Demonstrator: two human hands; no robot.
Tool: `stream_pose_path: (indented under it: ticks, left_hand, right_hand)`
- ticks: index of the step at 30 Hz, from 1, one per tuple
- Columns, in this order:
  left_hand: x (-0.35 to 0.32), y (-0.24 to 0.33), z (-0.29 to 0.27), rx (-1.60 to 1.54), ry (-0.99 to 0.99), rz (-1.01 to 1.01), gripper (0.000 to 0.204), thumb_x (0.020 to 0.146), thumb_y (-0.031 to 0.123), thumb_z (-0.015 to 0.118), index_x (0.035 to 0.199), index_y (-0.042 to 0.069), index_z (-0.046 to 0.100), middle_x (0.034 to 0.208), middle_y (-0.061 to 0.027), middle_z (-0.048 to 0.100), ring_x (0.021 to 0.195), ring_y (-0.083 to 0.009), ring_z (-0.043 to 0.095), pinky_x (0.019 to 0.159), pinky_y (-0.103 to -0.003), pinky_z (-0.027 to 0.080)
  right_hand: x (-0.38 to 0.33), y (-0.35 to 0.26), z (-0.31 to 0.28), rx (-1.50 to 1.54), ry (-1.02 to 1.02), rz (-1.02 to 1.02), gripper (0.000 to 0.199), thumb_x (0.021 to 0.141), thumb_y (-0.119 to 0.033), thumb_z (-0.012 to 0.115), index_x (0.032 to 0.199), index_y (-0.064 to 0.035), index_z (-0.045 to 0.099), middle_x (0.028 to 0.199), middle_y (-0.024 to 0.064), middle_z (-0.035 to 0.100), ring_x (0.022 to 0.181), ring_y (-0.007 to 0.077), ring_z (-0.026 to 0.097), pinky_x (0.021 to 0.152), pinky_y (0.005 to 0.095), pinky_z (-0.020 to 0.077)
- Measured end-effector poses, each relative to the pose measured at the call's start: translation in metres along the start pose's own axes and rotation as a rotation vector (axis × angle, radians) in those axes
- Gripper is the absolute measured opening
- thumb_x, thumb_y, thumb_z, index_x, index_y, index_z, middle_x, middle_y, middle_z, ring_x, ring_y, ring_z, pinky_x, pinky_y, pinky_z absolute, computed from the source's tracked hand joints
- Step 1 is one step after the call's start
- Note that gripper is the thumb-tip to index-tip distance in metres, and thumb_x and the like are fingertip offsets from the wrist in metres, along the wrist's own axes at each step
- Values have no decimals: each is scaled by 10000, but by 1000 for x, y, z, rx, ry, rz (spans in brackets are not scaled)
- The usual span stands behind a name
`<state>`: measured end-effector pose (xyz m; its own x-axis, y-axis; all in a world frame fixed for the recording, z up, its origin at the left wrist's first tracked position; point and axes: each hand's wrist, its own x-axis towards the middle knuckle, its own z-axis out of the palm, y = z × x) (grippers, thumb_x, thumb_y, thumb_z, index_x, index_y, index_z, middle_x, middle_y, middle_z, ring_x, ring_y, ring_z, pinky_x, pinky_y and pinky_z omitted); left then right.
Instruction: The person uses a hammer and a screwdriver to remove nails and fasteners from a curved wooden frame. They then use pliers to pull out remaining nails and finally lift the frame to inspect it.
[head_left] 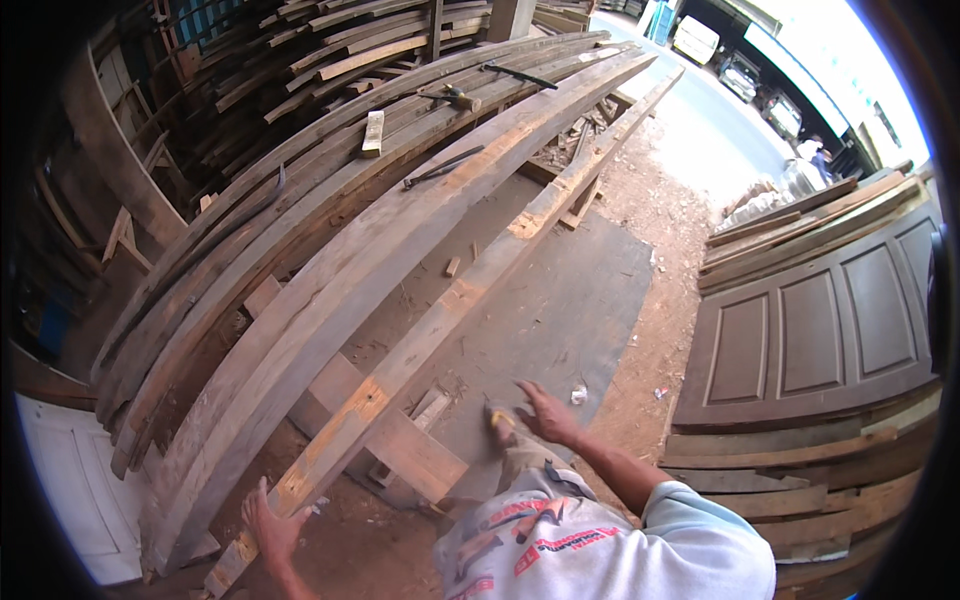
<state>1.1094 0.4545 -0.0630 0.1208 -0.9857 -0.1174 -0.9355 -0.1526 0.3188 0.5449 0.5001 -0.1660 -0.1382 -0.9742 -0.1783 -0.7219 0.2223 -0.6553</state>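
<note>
"What was that long plank (440, 315) under the left hand (268, 522) made of?"

"Rough, weathered wood, grey and matt, with raw orange patches where the surface looked freshly cut. The thick beams (330, 270) beside it were the same dull, coarse timber."

"And the panelled door (815, 335)?"

"Dark brown wood, smoother, with a faint sheen. The mat (565, 310) on the ground looked grey and matt, dusted with chips. The pry bar (442, 167) was dark, dull metal."
</note>
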Motion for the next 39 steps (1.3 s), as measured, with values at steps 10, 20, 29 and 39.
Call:
stream_pose_path:
  ticks: [10, 20, 29, 39]
  left_hand:
    - [3, 215, 72, -407, 711, 77, 398, 991, 241, 620, 1242, -66, 662, 1266, -234, 670, 1209, -415, 619, 1071, -523, 462]
    - [86, 529, 148, -620, 334, 710, 182, 886, 106, 709, 1043, 14, 707, 1062, -147, 721, 1060, -374, 696, 967, -476, 549]
    - [183, 664, 180, -778, 231, 747, 117, 937, 91, 653, 1001, 5, 699, 1017, -145, 721, 1001, -344, 712, 920, -446, 555]
    - [291, 833, 202, -843, -124, 842, 150, 882, 43, 733, 1028, 23, 709, 1040, -144, 724, 1027, -335, 713, 937, -440, 559]
  right_hand:
    - [-81, 340, -43, 63, 26, 868, 611, 906, -403, 761, 1264, 77, 637, 1237, 362, 670, 1200, 415, 672, 1011, 472, 535]
    - [55, 388, -100, 211, 232, 718, 512, 956, -361, 714, 1253, 53, 666, 1057, 250, 761, 941, 342, 746, 862, 442, 572]
    - [121, 408, -115, 331, -40, 809, 572, 956, -412, 700, 1267, 67, 671, 1127, 290, 747, 1072, 390, 739, 946, 447, 570]
    - [112, 482, -232, 625, 408, 1193, 359, 1017, -285, 660, 1148, 48, 644, 924, 123, 717, 762, 223, 736, 641, 334, 580]
